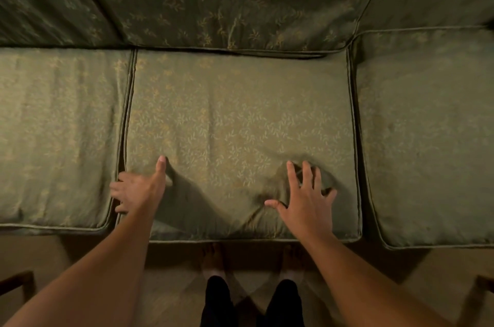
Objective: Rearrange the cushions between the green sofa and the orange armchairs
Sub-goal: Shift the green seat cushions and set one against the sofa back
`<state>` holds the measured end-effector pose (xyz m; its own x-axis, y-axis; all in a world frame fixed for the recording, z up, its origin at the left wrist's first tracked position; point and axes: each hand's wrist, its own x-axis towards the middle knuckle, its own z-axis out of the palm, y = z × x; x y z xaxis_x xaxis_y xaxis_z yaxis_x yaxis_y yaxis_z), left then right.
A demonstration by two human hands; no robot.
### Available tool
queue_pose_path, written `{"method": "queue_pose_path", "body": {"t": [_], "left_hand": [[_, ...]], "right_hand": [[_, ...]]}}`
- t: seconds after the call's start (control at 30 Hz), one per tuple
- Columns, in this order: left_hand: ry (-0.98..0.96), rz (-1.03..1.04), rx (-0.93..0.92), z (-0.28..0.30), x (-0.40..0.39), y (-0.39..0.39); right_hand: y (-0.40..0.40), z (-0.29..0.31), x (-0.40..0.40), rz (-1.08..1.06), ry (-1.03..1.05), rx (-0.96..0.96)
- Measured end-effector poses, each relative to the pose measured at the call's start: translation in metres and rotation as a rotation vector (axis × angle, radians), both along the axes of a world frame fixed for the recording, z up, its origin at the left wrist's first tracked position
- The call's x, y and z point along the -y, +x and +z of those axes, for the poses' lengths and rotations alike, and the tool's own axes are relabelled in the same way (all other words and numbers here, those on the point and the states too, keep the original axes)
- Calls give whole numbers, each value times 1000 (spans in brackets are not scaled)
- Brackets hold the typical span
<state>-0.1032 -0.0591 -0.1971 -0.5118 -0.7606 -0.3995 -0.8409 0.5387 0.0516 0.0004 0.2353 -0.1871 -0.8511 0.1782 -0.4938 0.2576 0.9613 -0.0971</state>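
Note:
The green sofa fills the view, with a leaf-patterned middle seat cushion [240, 118] straight below me. My left hand [139, 187] rests at that cushion's front left corner, thumb on top and fingers down in the gap beside the left seat cushion [58, 134]. My right hand [307, 198] lies flat with spread fingers on the front right part of the middle cushion, denting the fabric. The right seat cushion [427, 134] lies beside it. Darker back cushions [227, 0] lean along the top.
My bare feet [213, 254] and dark trousers stand on the beige floor against the sofa front. Dark wooden furniture parts show at the bottom left corner [18, 286] and bottom right corner [481, 289].

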Motion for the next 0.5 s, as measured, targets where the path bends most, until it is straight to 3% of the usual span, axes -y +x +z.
{"method": "queue_pose_path", "body": {"t": [0.27, 0.37, 0.5], "left_hand": [[6, -95, 133, 18, -2, -11], [1, -345, 41, 41, -39, -17], [235, -629, -112, 66, -153, -39]], "right_hand": [[-6, 13, -14, -12, -70, 45], [-7, 30, -38, -103, -73, -9], [-13, 58, -103, -223, -34, -74]]}}
